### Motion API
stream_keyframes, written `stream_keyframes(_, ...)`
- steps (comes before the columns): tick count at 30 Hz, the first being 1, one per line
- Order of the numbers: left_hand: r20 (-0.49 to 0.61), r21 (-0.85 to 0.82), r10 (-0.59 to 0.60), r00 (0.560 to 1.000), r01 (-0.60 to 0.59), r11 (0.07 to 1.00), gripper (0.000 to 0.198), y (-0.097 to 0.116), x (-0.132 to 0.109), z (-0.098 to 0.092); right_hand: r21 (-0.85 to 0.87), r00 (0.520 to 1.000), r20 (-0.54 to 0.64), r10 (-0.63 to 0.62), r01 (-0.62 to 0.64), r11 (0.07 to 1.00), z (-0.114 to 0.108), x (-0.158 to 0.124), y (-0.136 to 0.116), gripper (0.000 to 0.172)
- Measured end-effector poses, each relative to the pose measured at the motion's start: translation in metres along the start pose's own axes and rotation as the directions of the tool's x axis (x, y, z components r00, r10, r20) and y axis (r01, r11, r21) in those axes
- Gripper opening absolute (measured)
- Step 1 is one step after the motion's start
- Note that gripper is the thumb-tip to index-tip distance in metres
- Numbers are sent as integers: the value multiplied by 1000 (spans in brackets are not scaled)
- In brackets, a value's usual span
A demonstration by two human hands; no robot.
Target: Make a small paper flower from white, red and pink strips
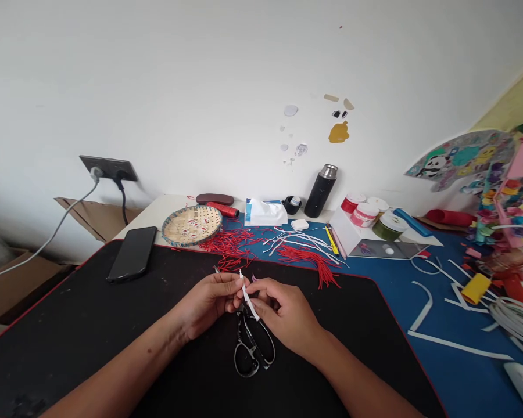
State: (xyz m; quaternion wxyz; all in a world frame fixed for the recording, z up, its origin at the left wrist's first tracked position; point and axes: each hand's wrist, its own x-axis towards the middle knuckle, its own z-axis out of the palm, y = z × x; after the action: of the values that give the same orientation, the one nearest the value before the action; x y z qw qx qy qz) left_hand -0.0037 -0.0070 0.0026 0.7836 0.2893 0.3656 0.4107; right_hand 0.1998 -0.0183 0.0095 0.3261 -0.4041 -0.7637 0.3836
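Both my hands meet over the black mat (91, 325), pinching a short white strip (247, 296) between them. My left hand (209, 302) grips the strip's upper end with closed fingers. My right hand (283, 313) pinches its lower part. Black scissors (253, 345) lie on the mat directly below my hands, blades pointing away from me. Just beyond my fingers lie loose red cord pieces (230, 244) and a red tassel bundle (309, 258).
A black phone (133, 252) lies at the mat's far left. A woven basket (192, 225), a tissue pack (264, 212), a black flask (320, 191), tape rolls (366, 212) and white strips (300, 238) lie behind. Coloured paper craft (505, 197) crowds the right.
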Motion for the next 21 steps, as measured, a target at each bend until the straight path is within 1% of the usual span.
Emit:
stream_keyframes(7, 29, 3, -13, 999, 13, 1000, 20, -1, 1, -1, -1, 1000, 12, -27, 27, 1000, 1, 1, -1, 17)
stream_keyframes(14, 16, 48, -32, 999, 31, 998, 27, -1, 0, 0, 15, 999, 0, -51, 51, 999, -1, 1, -3, 15)
stream_keyframes(17, 18, 81, -20, 1000, 18, 997, 29, -1, -1, 3, 53, 1000, -13, -22, 22, 998, 0, 1, -1, 15)
stream_keyframes(21, 16, 99, 54, 998, -56, 994, 29, -2, -2, 5, 160, 999, -7, 50, -48, 986, 1, 1, 1, 18)
